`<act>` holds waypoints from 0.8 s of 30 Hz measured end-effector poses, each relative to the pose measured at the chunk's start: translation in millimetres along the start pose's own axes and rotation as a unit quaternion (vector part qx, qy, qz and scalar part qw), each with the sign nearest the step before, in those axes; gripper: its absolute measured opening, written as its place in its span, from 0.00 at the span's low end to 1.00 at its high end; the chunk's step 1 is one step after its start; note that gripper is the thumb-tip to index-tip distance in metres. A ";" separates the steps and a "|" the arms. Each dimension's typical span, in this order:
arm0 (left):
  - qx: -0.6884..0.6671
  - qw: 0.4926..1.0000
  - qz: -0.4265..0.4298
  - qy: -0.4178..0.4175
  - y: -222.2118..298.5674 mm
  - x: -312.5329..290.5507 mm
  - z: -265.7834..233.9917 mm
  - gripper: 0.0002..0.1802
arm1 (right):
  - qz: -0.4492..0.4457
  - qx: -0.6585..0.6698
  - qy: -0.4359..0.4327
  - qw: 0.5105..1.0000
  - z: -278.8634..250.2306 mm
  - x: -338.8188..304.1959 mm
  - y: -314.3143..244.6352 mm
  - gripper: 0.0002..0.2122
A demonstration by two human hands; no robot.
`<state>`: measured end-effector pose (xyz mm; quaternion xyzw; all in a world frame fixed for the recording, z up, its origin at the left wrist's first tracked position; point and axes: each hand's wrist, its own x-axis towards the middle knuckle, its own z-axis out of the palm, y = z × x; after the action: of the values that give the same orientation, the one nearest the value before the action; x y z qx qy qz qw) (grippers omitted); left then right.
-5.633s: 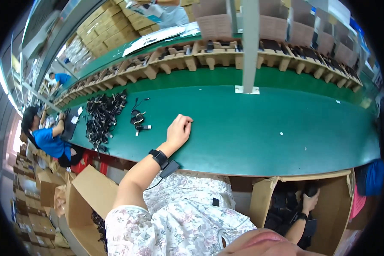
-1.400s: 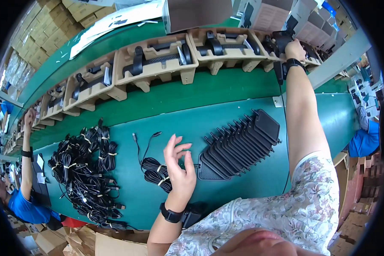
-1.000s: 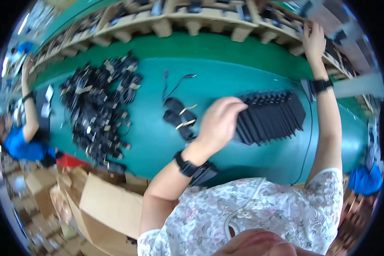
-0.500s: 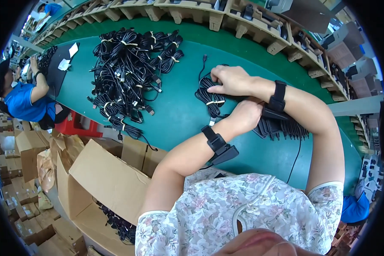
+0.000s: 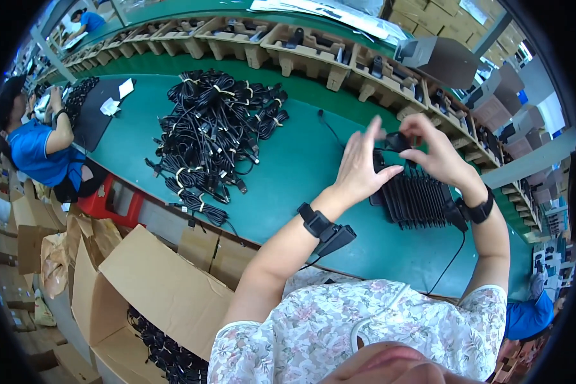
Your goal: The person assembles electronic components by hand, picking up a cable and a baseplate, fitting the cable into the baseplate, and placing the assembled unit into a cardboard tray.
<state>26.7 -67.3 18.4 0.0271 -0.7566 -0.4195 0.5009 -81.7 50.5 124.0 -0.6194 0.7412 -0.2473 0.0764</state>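
My left hand [image 5: 362,168] is raised over the bench with fingers stretched out and thumb apart. To its right, my right hand [image 5: 434,148] curls its thumb and fingers around a small rounded black piece [image 5: 398,141], whose exact kind I cannot make out. Below both hands stands a close row of thin black upright pieces [image 5: 419,201], like fins. A black cable [image 5: 329,127] runs from behind my left hand toward the far side; the rest of it is hidden. Left of my hands lies a large pile of tied black cables [image 5: 214,121] with plugs.
Cardboard trays [image 5: 281,54] with black parts line the far edge of the green bench [image 5: 281,192]. An open carton [image 5: 166,281] containing black cables stands at lower left. A co-worker in blue [image 5: 41,147] sits at far left beside a red stool [image 5: 112,201].
My right hand has left the cable bundle and moved right, now around the small black piece. My left hand has lifted from the black row and opened. The view has shifted slightly.
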 end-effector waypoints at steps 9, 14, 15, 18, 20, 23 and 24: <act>-0.617 0.642 -0.389 -0.236 9.8 -16.9 11.5 0.21 | 0.039 -0.091 0.215 0.972 36.7 -16.2 -4.6 0.19; -0.514 0.649 -0.428 -0.363 2.3 -22.7 18.3 0.20 | -0.170 -0.201 0.073 0.962 18.0 -33.7 5.9 0.17; -0.516 0.640 -0.426 -0.378 1.4 -22.1 17.7 0.20 | -0.151 -0.176 0.024 0.972 16.6 -44.5 11.7 0.17; -0.507 0.593 -0.429 -0.455 -0.2 -19.1 17.4 0.17 | -0.076 -0.161 -0.061 0.982 6.7 -69.4 9.9 0.17; -0.477 0.643 -0.441 -0.406 5.8 -22.8 17.4 0.15 | 0.002 -0.174 -0.137 0.975 0.1 -74.0 1.6 0.18; -0.331 0.845 -0.354 -0.226 -15.4 -27.4 23.7 0.11 | 0.060 -0.259 0.034 0.963 -33.5 -79.4 38.9 0.14; -0.245 0.901 -0.307 -0.185 -28.5 -29.5 25.3 0.11 | 0.090 -0.344 0.078 0.931 -52.9 -86.2 67.1 0.11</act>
<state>10.7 -56.8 -25.9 0.0561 -0.6630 -0.7222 0.1886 -143.9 154.7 122.2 -0.5169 0.8372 -0.0168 -0.1778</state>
